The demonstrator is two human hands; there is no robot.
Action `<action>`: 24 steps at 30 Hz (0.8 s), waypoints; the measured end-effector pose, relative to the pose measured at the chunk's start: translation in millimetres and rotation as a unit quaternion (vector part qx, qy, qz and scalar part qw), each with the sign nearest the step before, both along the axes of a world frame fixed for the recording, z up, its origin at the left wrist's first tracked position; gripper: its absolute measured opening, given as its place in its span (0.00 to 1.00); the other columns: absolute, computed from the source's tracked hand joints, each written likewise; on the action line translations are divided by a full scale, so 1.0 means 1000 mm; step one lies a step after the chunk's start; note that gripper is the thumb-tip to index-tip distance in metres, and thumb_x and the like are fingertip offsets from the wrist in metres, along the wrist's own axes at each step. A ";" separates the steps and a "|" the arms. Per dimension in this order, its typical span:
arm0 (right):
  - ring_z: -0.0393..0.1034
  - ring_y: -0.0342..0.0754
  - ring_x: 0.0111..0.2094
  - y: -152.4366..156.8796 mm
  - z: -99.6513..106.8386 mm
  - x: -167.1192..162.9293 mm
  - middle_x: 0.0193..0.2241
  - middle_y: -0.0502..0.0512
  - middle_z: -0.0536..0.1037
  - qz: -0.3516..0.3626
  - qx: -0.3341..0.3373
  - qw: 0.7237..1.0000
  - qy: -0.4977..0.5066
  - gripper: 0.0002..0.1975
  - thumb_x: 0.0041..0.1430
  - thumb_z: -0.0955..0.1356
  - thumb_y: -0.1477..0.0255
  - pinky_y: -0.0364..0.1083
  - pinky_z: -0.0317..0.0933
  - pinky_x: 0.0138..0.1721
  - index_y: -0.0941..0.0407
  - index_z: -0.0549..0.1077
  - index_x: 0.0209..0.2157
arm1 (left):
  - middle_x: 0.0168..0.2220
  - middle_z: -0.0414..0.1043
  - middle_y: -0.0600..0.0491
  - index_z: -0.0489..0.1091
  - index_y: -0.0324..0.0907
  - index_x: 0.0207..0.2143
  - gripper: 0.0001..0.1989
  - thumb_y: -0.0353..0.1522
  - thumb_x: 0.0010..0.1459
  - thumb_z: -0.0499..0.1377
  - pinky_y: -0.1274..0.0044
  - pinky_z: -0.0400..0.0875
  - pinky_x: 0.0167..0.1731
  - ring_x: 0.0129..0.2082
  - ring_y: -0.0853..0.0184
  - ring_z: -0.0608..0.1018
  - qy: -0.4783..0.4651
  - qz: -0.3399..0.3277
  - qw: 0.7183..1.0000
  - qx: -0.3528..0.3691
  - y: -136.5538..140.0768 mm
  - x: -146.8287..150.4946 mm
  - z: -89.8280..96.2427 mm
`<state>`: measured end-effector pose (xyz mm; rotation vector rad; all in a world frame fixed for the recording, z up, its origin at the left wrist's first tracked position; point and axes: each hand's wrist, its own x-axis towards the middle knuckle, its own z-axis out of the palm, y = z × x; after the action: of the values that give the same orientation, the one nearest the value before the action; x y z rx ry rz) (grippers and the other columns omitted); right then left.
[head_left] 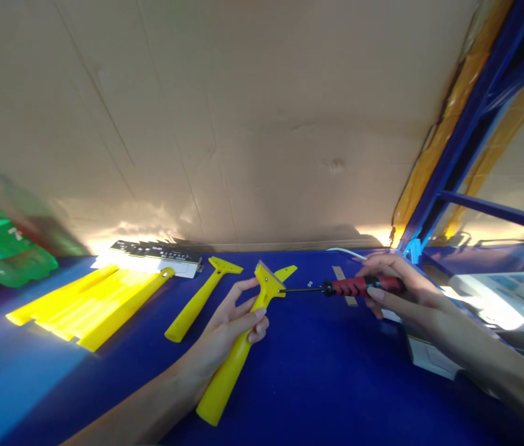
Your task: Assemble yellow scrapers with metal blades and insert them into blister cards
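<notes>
My left hand (238,316) is closed around the neck of a yellow scraper (227,378), its head tilted up and facing right. In my right hand (406,288) is a screwdriver (350,287) with a red and black handle, held level. The tip of its dark shaft meets the scraper's head near a screw hole. A loose yellow plastic piece (287,273) shows just behind that head. On the blue surface, between the hands, are tiny silvery parts (310,284). A flat metal blade (339,272) lies partly behind the screwdriver handle.
Left of my left hand lies another yellow scraper (201,300). Farther left, several yellow scrapers (104,303) rest side by side with black-and-white cards (150,254). A green bottle (6,248) lies at the far left. Cardboard (243,124) stands behind; a blue metal frame (457,136) rises at right.
</notes>
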<state>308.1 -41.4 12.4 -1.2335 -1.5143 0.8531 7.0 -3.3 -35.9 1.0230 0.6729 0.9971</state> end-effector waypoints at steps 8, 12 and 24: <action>0.66 0.45 0.16 0.007 -0.013 0.002 0.19 0.45 0.72 -0.053 -0.040 0.997 -0.049 0.24 0.67 0.62 0.48 0.43 0.60 0.17 0.53 0.67 0.49 | 0.23 0.70 0.59 0.60 0.44 0.54 0.32 0.34 0.53 0.72 0.79 0.51 0.23 0.20 0.75 0.67 0.004 -0.014 1.000 0.005 0.000 0.001 0.003; 0.77 0.50 0.33 0.005 -0.005 0.004 0.48 0.59 0.77 0.019 -0.027 0.999 0.037 0.27 0.59 0.73 0.54 0.47 0.71 0.26 0.50 0.64 0.53 | 0.24 0.70 0.59 0.61 0.45 0.53 0.30 0.33 0.54 0.72 0.80 0.49 0.23 0.19 0.76 0.66 -0.012 -0.001 1.000 0.004 0.003 0.000 -0.003; 0.73 0.48 0.25 0.004 -0.012 0.007 0.32 0.52 0.79 -0.005 -0.040 0.999 -0.012 0.27 0.64 0.68 0.51 0.45 0.68 0.19 0.50 0.63 0.57 | 0.26 0.69 0.57 0.64 0.43 0.53 0.27 0.29 0.55 0.71 0.80 0.51 0.23 0.20 0.77 0.65 -0.020 0.000 0.999 -0.030 -0.001 0.001 0.007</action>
<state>314.7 -37.1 0.0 -1.3121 -1.5033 0.9025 8.5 -4.4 -29.1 0.9477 0.6670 0.9893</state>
